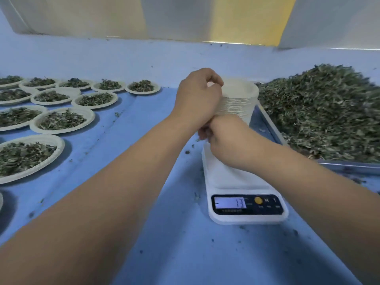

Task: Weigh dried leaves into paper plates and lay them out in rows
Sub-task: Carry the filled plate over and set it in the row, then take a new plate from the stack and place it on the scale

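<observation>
White paper-plate stack [238, 101]: left hand [197, 93] grips its top, right hand [224, 140] curls at its base, hold unclear, seemingly freeing one plate that next needs centring on the digital scale [236, 177].

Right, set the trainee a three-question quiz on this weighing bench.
1. True or false: the filled plates lie to the left of the scale.
2. The heap of dried leaves sits in: A) a metal tray; B) a paper bag; C) a bucket.
3. Which hand grips the top rim of the stack of empty plates?

Key: 1 true; 2 A; 3 the left hand.
</observation>
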